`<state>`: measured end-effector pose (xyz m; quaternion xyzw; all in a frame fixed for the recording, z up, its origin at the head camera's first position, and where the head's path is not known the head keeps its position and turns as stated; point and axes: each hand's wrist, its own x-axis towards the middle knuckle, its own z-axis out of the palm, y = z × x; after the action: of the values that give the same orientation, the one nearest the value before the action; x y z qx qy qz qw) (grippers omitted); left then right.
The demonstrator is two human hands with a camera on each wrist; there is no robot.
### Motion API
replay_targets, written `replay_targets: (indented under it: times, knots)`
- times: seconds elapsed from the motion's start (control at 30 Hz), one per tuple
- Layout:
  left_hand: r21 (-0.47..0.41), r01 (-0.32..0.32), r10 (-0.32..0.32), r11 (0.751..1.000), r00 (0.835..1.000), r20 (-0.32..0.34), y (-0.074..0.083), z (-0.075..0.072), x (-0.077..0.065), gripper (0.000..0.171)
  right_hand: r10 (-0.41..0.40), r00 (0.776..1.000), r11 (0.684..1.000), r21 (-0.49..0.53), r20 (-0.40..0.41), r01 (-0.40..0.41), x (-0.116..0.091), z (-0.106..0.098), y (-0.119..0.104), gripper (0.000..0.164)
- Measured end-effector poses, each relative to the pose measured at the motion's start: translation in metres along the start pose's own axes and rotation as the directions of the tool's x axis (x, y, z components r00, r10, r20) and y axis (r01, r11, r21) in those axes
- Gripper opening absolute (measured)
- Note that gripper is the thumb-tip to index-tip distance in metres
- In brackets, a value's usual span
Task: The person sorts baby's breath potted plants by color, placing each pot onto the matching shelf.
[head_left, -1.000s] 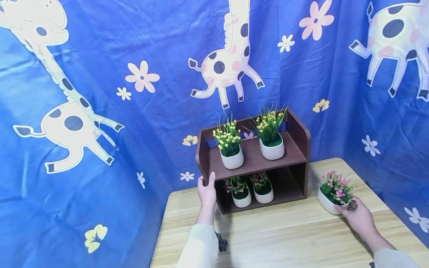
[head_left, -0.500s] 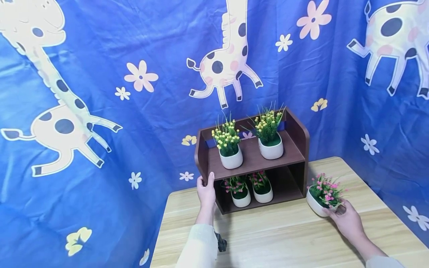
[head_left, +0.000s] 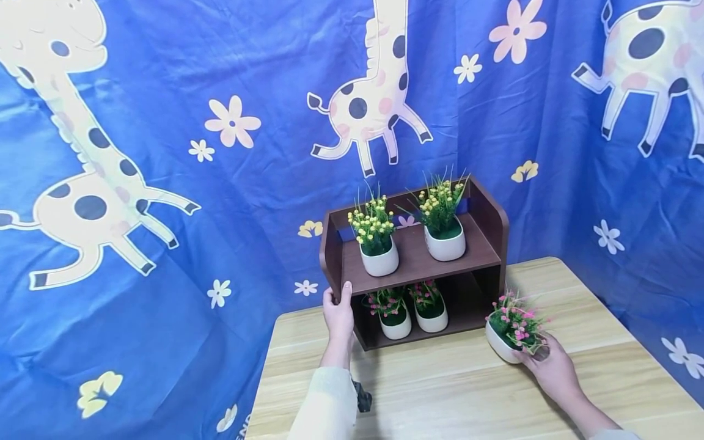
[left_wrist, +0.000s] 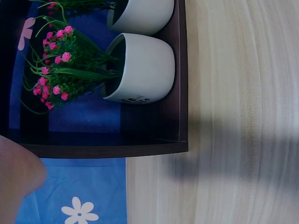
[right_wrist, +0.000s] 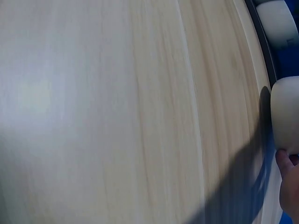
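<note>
A dark brown two-tier shelf [head_left: 409,269] stands on the table. My left hand [head_left: 338,315] grips its left side panel, thumb on the front edge. In my right hand [head_left: 552,366] is a potted plant with pink flowers [head_left: 502,342], pinched by the right side of its white pot just in front of the shelf's lower right corner. The right wrist view shows fingers on that white pot [right_wrist: 285,114], its flowers out of frame. Two more pink potted plants, one of them the left plant [head_left: 395,321], sit side by side on the lower tier, at its left and middle.
On the upper tier stand two yellow-flowered plants, the left one [head_left: 379,260] and the right one [head_left: 445,244]. The lower tier's right part holds no pot. Light wood tabletop [head_left: 440,391] extends in front. A blue giraffe-print curtain [head_left: 264,201] hangs behind the table.
My right hand has moved left with the pink potted plant, from the table's right side to near the shelf's lower right corner. The left hand keeps its grip on the shelf.
</note>
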<state>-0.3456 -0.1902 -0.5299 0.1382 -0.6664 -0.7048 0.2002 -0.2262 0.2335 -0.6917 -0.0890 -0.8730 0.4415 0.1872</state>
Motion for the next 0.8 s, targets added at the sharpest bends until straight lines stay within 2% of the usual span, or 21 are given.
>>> replay_targets:
  times: [0.2, 0.37, 0.43, 0.63, 0.8]
  knots:
    - [0.002, -0.025, 0.025, 1.000, 1.000, -0.015, -0.004, 0.002, 0.000, 0.046, 0.003, 1.000, 1.000, 0.028, 0.022, -0.004, -0.002, 0.014, -0.007, 0.093]
    - [-0.005, -0.015, 0.015, 1.000, 1.000, -0.012, -0.003, 0.000, 0.000, 0.044, 0.021, 0.998, 0.997, 0.079, 0.052, -0.025, 0.001, 0.028, -0.016, 0.092]
    - [-0.003, -0.001, 0.001, 1.000, 1.000, -0.001, 0.001, -0.002, -0.001, 0.043, 0.031, 0.998, 0.995, 0.093, 0.061, -0.037, 0.003, 0.033, -0.020, 0.092]
    - [0.026, 0.004, -0.005, 1.000, 1.000, 0.023, 0.027, -0.003, -0.016, 0.036, 0.056, 0.994, 0.989, 0.131, 0.091, -0.068, 0.009, 0.043, -0.029, 0.094]
    - [0.021, -0.001, 0.001, 1.000, 1.000, 0.026, 0.028, -0.002, -0.019, 0.037, 0.051, 0.996, 0.992, 0.110, 0.071, -0.059, 0.014, 0.050, -0.032, 0.093]
